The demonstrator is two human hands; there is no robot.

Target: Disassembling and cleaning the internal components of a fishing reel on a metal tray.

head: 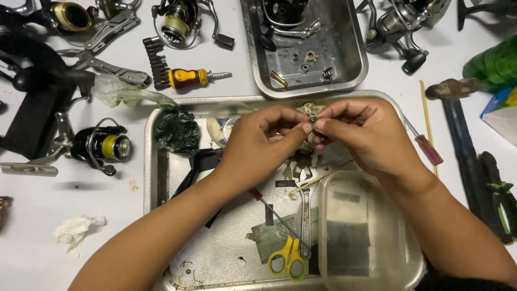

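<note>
My left hand (264, 137) and my right hand (363, 134) meet fingertip to fingertip above a large metal tray (152, 178). Between them they pinch a small dark metal part (313, 120), too small to identify. Under the hands lie a thin wooden stick (318, 179), a small wrench (305, 215) and several bits of paper or rag. Yellow-handled scissors (288, 257) rest near the tray's front edge. A clear plastic tub (360, 231) stands in the tray's right front corner.
A second metal tray (355, 64) with small parts sits behind. Fishing reels (99, 145) (180, 21) (401, 24), a stubby screwdriver (191, 78) with a bit strip, pliers (107, 67), a red-handled screwdriver (428, 148), a hammer (458, 108) and crumpled tissue (75, 229) lie around.
</note>
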